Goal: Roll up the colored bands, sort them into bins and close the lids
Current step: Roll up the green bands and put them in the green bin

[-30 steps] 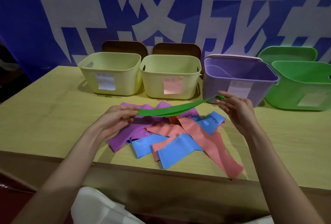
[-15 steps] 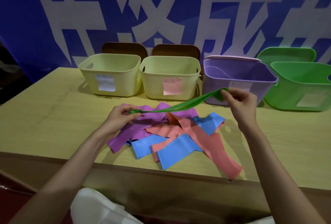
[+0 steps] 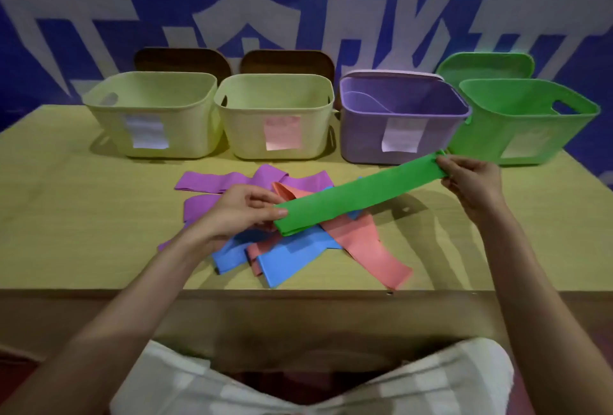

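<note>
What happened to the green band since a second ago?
The green band has been turned so its flat face shows, where it was edge-on before. The left hand and right hand still pinch its two ends. The other bands and the four bins stayed put.

One camera on my head, looking forward and down, table (image 3: 66, 215) filling mid frame, bins (image 3: 149, 135) across the upper frame, my lap at bottom.

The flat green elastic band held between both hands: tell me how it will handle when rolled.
The flat green elastic band looks thin and floppy; it stays straight only because the left hand and right hand pinch its ends. It seems light. Once rolled, it may spring open unless held.
</note>
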The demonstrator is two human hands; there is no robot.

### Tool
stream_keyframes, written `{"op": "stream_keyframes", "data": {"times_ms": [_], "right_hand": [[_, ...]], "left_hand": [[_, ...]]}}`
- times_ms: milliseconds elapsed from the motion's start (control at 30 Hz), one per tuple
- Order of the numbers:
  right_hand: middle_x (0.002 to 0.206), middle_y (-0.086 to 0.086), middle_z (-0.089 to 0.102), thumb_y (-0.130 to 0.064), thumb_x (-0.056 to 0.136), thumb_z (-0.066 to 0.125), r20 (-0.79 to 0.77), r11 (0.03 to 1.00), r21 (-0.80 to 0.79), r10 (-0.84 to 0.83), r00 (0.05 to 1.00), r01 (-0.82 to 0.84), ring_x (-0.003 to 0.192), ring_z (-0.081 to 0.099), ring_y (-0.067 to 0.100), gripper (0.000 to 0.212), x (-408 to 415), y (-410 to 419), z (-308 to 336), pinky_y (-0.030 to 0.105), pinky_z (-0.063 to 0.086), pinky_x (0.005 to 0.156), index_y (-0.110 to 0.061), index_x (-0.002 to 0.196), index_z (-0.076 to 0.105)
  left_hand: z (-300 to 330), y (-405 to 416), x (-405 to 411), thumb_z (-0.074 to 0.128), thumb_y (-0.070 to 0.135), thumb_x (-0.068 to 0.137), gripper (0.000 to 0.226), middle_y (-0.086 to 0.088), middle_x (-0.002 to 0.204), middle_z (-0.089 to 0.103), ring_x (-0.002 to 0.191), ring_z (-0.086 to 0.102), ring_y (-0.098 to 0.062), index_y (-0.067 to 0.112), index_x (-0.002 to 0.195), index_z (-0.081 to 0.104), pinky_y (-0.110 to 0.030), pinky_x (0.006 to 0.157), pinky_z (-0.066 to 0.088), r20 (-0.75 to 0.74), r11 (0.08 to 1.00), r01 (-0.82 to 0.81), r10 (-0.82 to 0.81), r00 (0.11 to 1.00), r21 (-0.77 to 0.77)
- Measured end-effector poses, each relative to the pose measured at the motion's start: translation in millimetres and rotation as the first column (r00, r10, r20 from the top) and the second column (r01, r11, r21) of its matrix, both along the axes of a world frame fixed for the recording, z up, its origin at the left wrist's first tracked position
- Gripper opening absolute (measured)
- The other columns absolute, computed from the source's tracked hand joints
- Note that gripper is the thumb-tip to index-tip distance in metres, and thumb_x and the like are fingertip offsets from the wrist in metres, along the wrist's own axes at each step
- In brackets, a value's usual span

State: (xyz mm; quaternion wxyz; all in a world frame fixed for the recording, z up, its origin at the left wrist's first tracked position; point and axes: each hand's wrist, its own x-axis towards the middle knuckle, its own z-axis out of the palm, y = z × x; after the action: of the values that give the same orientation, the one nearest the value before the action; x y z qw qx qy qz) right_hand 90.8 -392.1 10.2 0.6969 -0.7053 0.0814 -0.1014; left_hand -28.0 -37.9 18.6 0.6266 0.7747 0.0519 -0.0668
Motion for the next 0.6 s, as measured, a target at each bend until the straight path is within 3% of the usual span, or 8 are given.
{"op": "stream_keyframes", "data": {"times_ms": [133, 233, 333, 400, 500, 600], "right_hand": [[0.054, -0.004, 0.062, -0.007, 0.084, 0.072, -0.082, 0.991, -0.101, -0.095, 0.992, 0.086, 0.044, 0.049, 0.002, 0.006, 7.8, -47.8, -8.6, 0.009, 0.043, 0.046, -0.004, 0.084, 0.067], [0.068, 0.003, 0.059, -0.007, 0.082, 0.074, -0.066, 0.937, -0.336, -0.124, 0.99, 0.095, 0.054, 0.052, 0.005, 0.009, 13.6, -73.4, -13.3, 0.008, 0.043, 0.046, -0.006, 0.079, 0.065], [0.08, 0.012, 0.066, -0.008, 0.079, 0.077, -0.037, 0.828, -0.557, -0.092, 0.995, 0.056, 0.065, 0.056, 0.015, 0.017, 27.8, -89.2, -19.5, 0.023, 0.051, 0.066, 0.003, 0.089, 0.07], [0.088, 0.015, 0.068, -0.011, 0.078, 0.078, -0.037, 0.744, -0.668, -0.063, 0.997, 0.022, 0.076, 0.059, 0.021, 0.025, 35.7, -92.6, -21.4, 0.032, 0.052, 0.076, 0.004, 0.097, 0.071], [0.088, 0.014, 0.07, -0.014, 0.078, 0.078, 0.024, 0.673, -0.74, -0.003, 1.0, 0.02, 0.076, 0.057, 0.019, 0.025, 47.3, -87.7, -22.6, 0.024, 0.047, 0.064, 0.002, 0.097, 0.072], [0.089, 0.013, 0.071, -0.018, 0.081, 0.076, 0.052, 0.593, -0.805, 0.031, 0.998, 0.024, 0.077, 0.06, 0.02, 0.02, 59.4, -76.5, -26.5, 0.034, 0.051, 0.07, -0.003, 0.093, 0.073]], "left_hand": [[-10.7, -53.7, 4.3, 0.071, -0.007, 0.077, 0.019, -0.003, 0.059, 0.068, 0.053, 0.065, -0.012, 0.003, 0.092, 0.063, -0.022, 0.053, 0.056, -0.072, 0.993, 0.017, -0.026, 0.997, -0.121], [-18.4, -95.2, 5.6, 0.068, -0.004, 0.083, 0.023, -0.001, 0.054, 0.064, 0.047, 0.06, -0.011, 0.009, 0.097, 0.056, -0.023, 0.051, 0.053, -0.092, 0.987, 0.093, -0.106, 0.99, -0.128], [-24.2, -134.7, 4.0, 0.058, -0.004, 0.089, 0.027, 0.002, 0.047, 0.057, 0.044, 0.058, -0.012, 0.017, 0.099, 0.044, -0.026, 0.048, 0.048, -0.015, 0.963, 0.269, -0.269, 0.963, -0.017], [-25.1, -157.8, 1.2, 0.053, -0.005, 0.09, 0.024, 0.003, 0.046, 0.054, 0.042, 0.055, -0.011, 0.018, 0.095, 0.045, -0.024, 0.045, 0.047, -0.004, 0.92, 0.39, -0.39, 0.921, 0.043], [-25.7, -179.5, -0.7, 0.054, 0.001, 0.093, 0.014, -0.002, 0.049, 0.055, 0.04, 0.053, -0.009, 0.014, 0.09, 0.055, -0.023, 0.046, 0.045, -0.049, 0.851, 0.522, -0.52, 0.853, 0.061], [-30.1, -185.8, 1.4, 0.061, 0.01, 0.093, 0.004, -0.002, 0.052, 0.058, 0.041, 0.05, -0.007, 0.014, 0.091, 0.061, -0.024, 0.047, 0.043, -0.105, 0.835, 0.545, -0.537, 0.837, 0.075]]}}
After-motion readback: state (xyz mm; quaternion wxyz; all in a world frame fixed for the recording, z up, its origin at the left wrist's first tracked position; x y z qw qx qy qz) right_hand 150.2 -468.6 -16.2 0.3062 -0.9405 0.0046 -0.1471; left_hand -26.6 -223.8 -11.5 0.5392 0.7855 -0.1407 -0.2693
